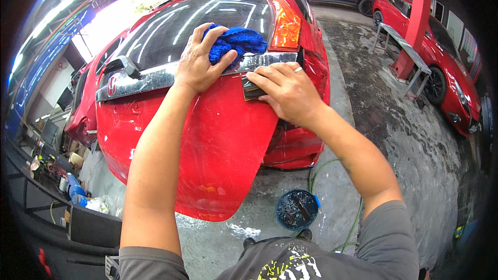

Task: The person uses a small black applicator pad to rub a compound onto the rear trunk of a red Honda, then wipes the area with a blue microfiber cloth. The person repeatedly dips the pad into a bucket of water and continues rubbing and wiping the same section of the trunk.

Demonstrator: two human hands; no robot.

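My left hand [199, 62] grips a bunched blue cloth [236, 44], held against the lower edge of the rear window [218, 18] near the chrome strip. To its right, my right hand [288, 91] has its fingers pressed round a dark, flat sanding block [251, 88], which rests on the tailgate just below the strip. The red tailgate [212, 140] looks wet and has water marks. Its chrome trim strip [155, 78] runs behind my left wrist and carries spots. An orange and red tail light [287, 23] sits beyond my right hand.
A blue bucket [296, 210] of dark liquid stands on the wet concrete floor. A green hose [355, 223] lies beside it. At right are a metal bench [402, 44], a red lift post [415, 26] and another red car [451, 67]. Clutter [72, 189] lines the left side.
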